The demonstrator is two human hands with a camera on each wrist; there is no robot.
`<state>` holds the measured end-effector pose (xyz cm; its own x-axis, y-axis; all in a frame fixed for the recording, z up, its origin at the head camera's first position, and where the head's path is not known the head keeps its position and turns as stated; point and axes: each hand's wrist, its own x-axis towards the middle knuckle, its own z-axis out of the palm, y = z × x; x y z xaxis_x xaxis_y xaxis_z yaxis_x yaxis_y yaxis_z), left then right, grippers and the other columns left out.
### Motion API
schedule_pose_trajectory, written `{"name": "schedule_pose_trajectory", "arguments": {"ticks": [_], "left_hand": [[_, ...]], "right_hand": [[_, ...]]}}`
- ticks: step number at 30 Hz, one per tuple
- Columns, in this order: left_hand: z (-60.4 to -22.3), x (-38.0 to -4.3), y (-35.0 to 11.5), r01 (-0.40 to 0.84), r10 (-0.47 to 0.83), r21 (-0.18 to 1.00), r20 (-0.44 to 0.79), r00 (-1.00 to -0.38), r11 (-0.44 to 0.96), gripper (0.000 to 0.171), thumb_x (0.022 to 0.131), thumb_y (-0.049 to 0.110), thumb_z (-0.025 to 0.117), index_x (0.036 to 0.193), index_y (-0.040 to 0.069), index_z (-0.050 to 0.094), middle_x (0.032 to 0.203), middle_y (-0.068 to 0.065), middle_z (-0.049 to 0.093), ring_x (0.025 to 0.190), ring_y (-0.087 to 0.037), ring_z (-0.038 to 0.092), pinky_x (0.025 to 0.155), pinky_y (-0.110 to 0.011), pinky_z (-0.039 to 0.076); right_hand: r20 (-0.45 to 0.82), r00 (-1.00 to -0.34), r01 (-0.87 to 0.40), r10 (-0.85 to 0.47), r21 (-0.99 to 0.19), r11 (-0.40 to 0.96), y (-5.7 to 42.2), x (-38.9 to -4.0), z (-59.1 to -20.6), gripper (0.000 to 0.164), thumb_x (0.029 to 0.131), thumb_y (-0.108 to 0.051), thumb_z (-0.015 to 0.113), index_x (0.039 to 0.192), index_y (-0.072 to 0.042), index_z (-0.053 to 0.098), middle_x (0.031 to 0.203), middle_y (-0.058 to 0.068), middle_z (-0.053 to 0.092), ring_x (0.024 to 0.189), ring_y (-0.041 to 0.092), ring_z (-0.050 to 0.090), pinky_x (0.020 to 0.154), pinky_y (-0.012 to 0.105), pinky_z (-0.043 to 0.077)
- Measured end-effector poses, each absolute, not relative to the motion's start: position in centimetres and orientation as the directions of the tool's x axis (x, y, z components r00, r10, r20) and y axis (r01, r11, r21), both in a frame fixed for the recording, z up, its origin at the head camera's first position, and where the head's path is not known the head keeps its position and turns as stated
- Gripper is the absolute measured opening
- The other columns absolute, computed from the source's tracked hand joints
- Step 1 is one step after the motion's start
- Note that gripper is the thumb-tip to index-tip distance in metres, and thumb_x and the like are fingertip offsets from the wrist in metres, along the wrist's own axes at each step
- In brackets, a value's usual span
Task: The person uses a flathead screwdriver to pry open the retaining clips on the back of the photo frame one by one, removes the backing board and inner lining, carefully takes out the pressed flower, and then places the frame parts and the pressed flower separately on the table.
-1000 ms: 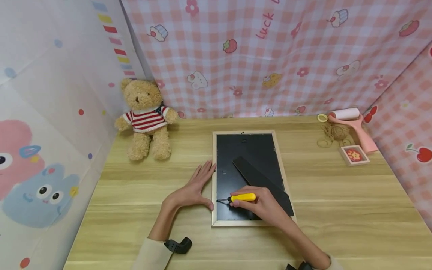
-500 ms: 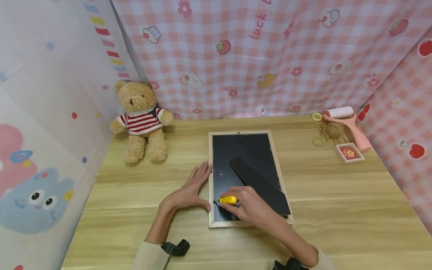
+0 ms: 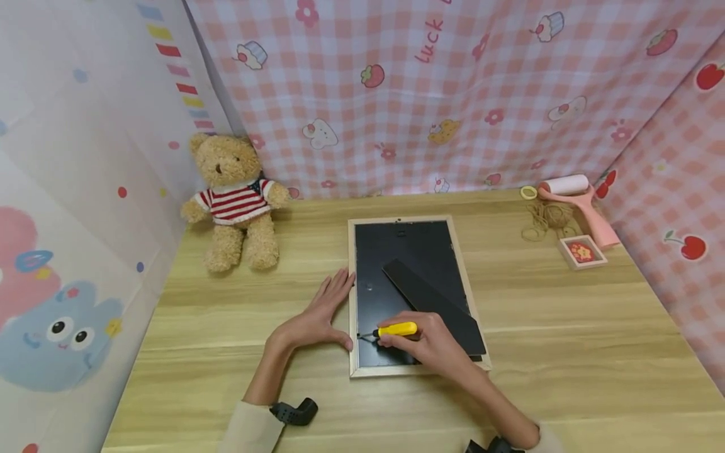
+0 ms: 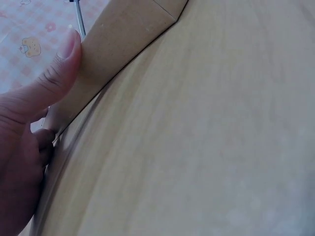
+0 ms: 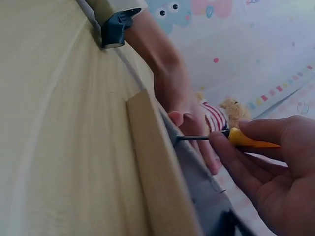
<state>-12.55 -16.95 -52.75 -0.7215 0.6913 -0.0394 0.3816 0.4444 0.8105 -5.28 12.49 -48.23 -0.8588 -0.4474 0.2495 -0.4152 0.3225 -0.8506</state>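
Here, a yellow-handled screwdriver (image 3: 398, 329) is pinched by the right hand (image 3: 435, 343), its tip held near the left edge of a black-backed frame (image 3: 391, 299) on the table (image 3: 566, 352), while that edge is touched by the outspread left hand (image 3: 316, 322).

Lettering on the cloth (image 3: 362, 126) facing me: the word "luck" (image 3: 428, 41), in pinkish-red, handwritten-style strokes, stands in the upper part of the checked ground. Its line tilts steeply, reading from lower left to upper right. Beyond the final letter, part of a further character (image 3: 447, 1) in similar colour appears, cut off at the top of my view and unidentifiable.
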Motion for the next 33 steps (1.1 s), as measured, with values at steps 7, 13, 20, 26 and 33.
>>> {"name": "schedule_pose_trajectory", "arguments": {"ticks": [7, 13, 20, 26, 33], "left_hand": [[-52.5, -12.3, -17.1, 0.39, 0.7, 0.823, -0.014, -0.714, 0.413, 0.149, 0.072, 0.083, 0.081, 0.178, 0.015, 0.002, 0.185, -0.016, -0.011, 0.171, -0.036, -0.014, 0.138, -0.05, -0.013], [-53.1, -12.4, -17.0, 0.392, 0.695, 0.815, -0.019, -0.718, 0.427, 0.151, 0.068, 0.091, 0.073, 0.178, 0.018, 0.001, 0.185, -0.012, -0.011, 0.172, -0.03, -0.014, 0.138, -0.05, -0.012], [-52.0, -12.4, -16.8, 0.404, 0.712, 0.818, -0.011, -0.702, 0.41, 0.148, 0.074, 0.083, 0.078, 0.177, 0.01, 0.001, 0.184, -0.019, -0.01, 0.171, -0.037, -0.014, 0.138, -0.052, -0.012], [-52.8, -12.7, -16.8, 0.385, 0.696, 0.81, -0.039, -0.717, 0.442, 0.152, 0.068, 0.092, 0.071, 0.178, 0.016, 0.0, 0.185, -0.009, -0.012, 0.172, -0.029, -0.015, 0.138, -0.05, -0.011], [-53.1, -11.8, -17.3, 0.452, 0.696, 0.798, 0.059, -0.716, 0.398, 0.137, 0.081, 0.079, 0.076, 0.178, 0.012, 0.007, 0.185, -0.016, -0.001, 0.172, -0.034, -0.005, 0.135, -0.028, -0.015]], "right_hand": [[0.105, -0.835, -0.379, -0.54, -0.822, 0.425, 10.6, -5.9, -44.3, 0.021, 0.101, -0.015, 0.081, 0.115, 0.001, 0.083, 0.1, 0.005, 0.082, 0.082, 0.002, 0.07, 0.073, 0.019, 0.062], [0.153, -0.796, -0.521, -0.586, -0.666, 0.533, 8.4, -5.4, -42.8, 0.014, 0.1, -0.009, 0.08, 0.107, 0.003, 0.083, 0.097, 0.01, 0.08, 0.083, 0.012, 0.075, 0.073, 0.019, 0.061], [0.229, -0.74, -0.64, -0.632, -0.528, 0.558, 6.4, -4.6, -41.8, 0.005, 0.098, -0.004, 0.08, 0.099, 0.001, 0.081, 0.087, 0.006, 0.072, 0.073, 0.008, 0.068, 0.063, 0.012, 0.054], [0.215, -0.74, -0.63, -0.638, -0.554, 0.544, 7.3, -5.7, -42.9, 0.015, 0.104, -0.013, 0.077, 0.101, 0.001, 0.08, 0.09, 0.007, 0.075, 0.076, 0.01, 0.071, 0.065, 0.015, 0.056], [0.314, -0.835, -0.54, -0.453, -0.625, 0.563, 13.1, -7.4, -40.7, 0.015, 0.109, -0.015, 0.07, 0.108, -0.001, 0.076, 0.109, 0.009, 0.072, 0.085, 0.016, 0.067, 0.074, 0.031, 0.062]]}}
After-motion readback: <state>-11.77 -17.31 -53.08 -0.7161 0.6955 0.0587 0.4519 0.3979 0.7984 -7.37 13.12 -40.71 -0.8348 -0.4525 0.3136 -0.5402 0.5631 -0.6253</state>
